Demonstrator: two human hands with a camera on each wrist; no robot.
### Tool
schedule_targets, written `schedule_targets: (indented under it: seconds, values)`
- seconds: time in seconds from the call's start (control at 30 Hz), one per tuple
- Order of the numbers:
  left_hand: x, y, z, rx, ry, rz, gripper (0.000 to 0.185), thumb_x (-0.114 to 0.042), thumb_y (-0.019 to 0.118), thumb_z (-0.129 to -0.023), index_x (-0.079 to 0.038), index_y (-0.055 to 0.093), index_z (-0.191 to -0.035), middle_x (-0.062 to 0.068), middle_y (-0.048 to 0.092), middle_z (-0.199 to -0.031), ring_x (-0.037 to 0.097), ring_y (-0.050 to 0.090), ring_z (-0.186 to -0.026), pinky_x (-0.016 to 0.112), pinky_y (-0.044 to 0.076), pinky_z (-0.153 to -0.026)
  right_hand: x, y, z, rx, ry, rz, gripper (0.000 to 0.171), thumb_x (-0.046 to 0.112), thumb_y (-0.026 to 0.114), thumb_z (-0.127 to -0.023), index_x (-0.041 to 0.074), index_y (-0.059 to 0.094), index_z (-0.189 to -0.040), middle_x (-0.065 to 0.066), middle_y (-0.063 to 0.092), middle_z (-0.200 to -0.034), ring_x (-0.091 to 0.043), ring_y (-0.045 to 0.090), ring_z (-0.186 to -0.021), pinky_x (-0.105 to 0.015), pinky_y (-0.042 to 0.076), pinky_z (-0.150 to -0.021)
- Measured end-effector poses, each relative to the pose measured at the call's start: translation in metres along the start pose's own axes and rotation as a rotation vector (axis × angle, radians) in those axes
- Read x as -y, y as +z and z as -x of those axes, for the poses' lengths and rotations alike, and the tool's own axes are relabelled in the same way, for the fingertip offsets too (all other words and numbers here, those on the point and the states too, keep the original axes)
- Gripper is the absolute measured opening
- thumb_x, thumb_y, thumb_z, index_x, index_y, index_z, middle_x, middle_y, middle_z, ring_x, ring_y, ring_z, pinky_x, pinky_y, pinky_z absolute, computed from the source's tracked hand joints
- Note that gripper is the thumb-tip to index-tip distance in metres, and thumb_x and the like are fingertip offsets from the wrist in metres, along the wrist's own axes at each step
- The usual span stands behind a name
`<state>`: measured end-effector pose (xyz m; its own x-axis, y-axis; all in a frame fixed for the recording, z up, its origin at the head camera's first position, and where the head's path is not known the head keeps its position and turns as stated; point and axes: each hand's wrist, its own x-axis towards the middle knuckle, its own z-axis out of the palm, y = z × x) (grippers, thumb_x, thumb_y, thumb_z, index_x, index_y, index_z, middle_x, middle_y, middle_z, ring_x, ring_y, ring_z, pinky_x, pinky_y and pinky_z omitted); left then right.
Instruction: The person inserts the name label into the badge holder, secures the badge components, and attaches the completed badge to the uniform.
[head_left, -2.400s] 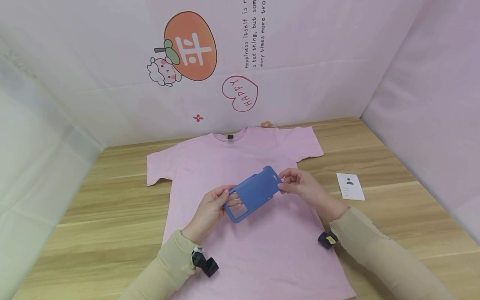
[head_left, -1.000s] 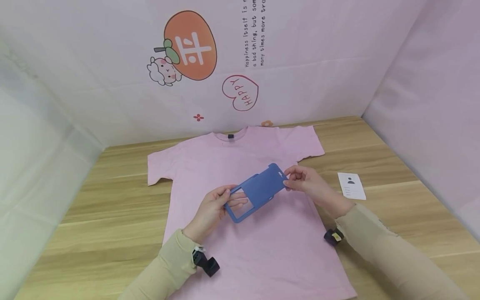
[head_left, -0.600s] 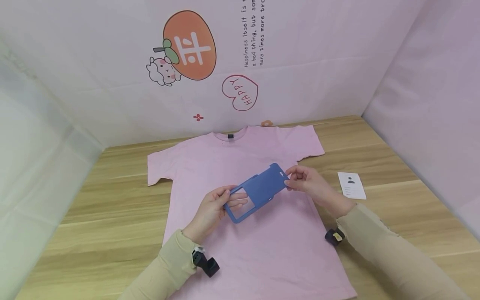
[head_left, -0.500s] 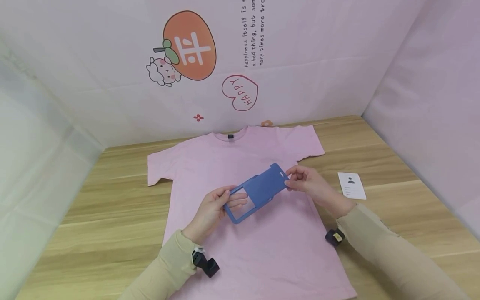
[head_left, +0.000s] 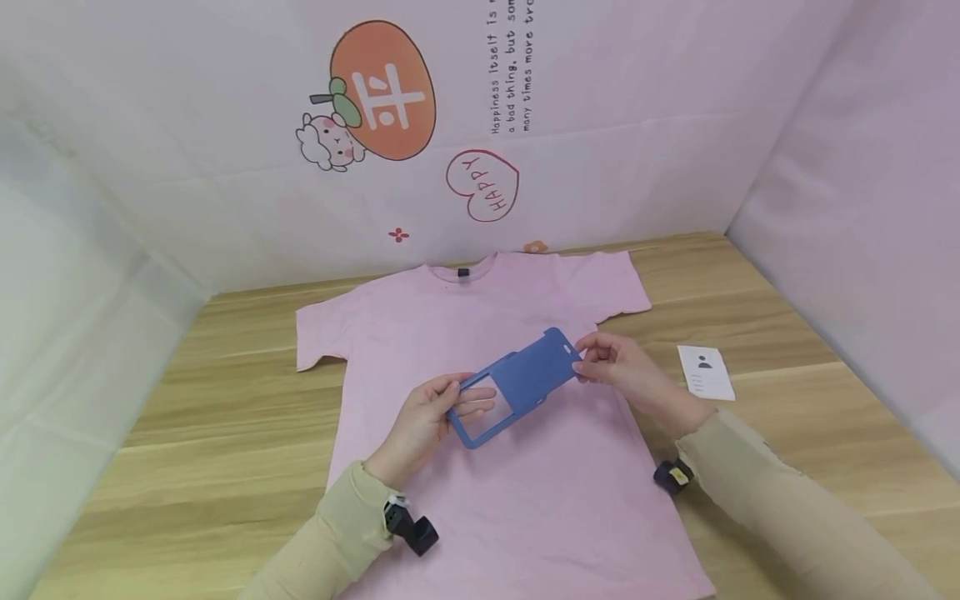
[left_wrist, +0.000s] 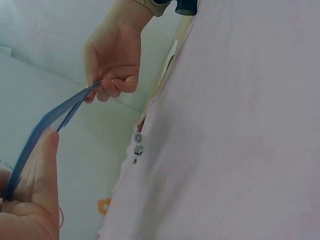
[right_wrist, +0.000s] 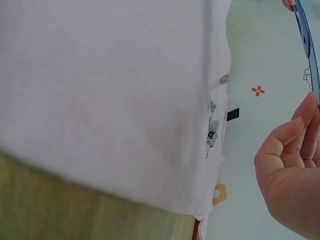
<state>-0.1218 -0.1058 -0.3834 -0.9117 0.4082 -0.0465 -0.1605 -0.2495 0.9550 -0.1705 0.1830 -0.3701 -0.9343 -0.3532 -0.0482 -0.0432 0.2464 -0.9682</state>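
Note:
A blue card holder with a clear window hangs over a pink T-shirt spread flat on the wooden table. My left hand grips its windowed lower end. My right hand pinches its slotted upper end. The left wrist view shows the holder edge-on, with my left thumb on it and the right hand pinching the far tip. In the right wrist view the holder rises above the right hand, over the shirt.
A white printed card lies on the table right of the shirt. A small metal clip with a snap lies on the shirt near the collar. Pale walls close in the table at the back and on both sides.
My right hand has drifted slightly right with the holder's upper end. The left hand has kept its grip and place.

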Motion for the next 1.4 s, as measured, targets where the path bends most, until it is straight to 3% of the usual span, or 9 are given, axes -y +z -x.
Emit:
schedule_targets:
  seconds: [0.3,0.57,0.83,1.0,1.13,1.23,1.4]
  values:
    - [0.002,-0.001,-0.001,-0.005,-0.005,-0.016,0.042,-0.012,0.028,-0.105,0.017,0.029,-0.135,0.041,0.043,-0.128,0.007,0.068,-0.092,0.029,0.051,-0.093,-0.002,-0.006,0.001,0.001,-0.031,0.011,0.031,0.0,0.057,-0.089,-0.017,0.046,-0.113,0.006,0.055,-0.072,-0.003,0.06,-0.071,-0.02,0.053,-0.074]
    - [0.001,-0.001,0.002,-0.018,-0.002,-0.006,0.041,-0.011,0.029,-0.104,0.016,0.03,-0.135,0.036,0.051,-0.126,0.008,0.069,-0.092,0.029,0.052,-0.093,-0.002,-0.01,0.0,-0.045,0.023,0.013,0.034,-0.001,0.057,-0.089,-0.016,0.045,-0.117,0.003,0.054,-0.076,-0.002,0.06,-0.072,-0.02,0.055,-0.074]
    - [0.0,-0.004,0.001,-0.031,-0.001,-0.01,0.04,-0.012,0.029,-0.104,0.015,0.031,-0.135,0.027,0.06,-0.121,0.008,0.069,-0.092,0.029,0.052,-0.093,-0.002,-0.014,0.0,-0.041,0.02,-0.027,0.032,0.0,0.058,-0.089,-0.015,0.047,-0.114,0.005,0.055,-0.073,-0.003,0.06,-0.072,-0.02,0.055,-0.074]
    - [-0.002,-0.005,0.002,-0.029,0.004,-0.037,0.041,-0.013,0.029,-0.105,0.015,0.032,-0.134,0.023,0.062,-0.12,0.007,0.068,-0.093,0.029,0.052,-0.093,0.001,-0.02,0.001,-0.043,0.012,-0.071,0.015,0.0,0.057,-0.089,0.002,0.057,-0.104,0.008,0.056,-0.074,-0.002,0.063,-0.072,-0.019,0.054,-0.072]
    - [-0.006,-0.005,0.004,-0.046,-0.01,-0.048,0.039,-0.011,0.028,-0.105,0.013,0.034,-0.134,0.028,0.057,-0.124,0.007,0.068,-0.093,0.03,0.052,-0.094,0.006,-0.025,0.003,-0.025,0.016,-0.139,0.022,-0.001,0.056,-0.09,0.021,0.06,-0.093,0.01,0.06,-0.074,-0.002,0.063,-0.071,-0.019,0.054,-0.07]
    - [-0.007,-0.006,0.005,-0.057,-0.017,-0.041,0.038,-0.01,0.028,-0.104,0.013,0.035,-0.134,0.03,0.055,-0.125,0.008,0.068,-0.093,0.03,0.052,-0.093,0.008,-0.028,0.005,-0.008,0.015,-0.205,0.025,-0.001,0.056,-0.091,0.024,0.063,-0.09,0.01,0.063,-0.075,-0.003,0.062,-0.071,-0.019,0.054,-0.069]
    - [-0.007,-0.008,0.005,-0.07,-0.018,-0.033,0.038,-0.011,0.028,-0.105,0.012,0.034,-0.134,0.03,0.056,-0.125,0.008,0.068,-0.093,0.03,0.052,-0.093,0.007,-0.034,0.007,0.013,-0.02,-0.347,0.025,-0.004,0.056,-0.09,0.019,0.066,-0.09,0.007,0.065,-0.079,-0.004,0.063,-0.073,-0.019,0.056,-0.071]
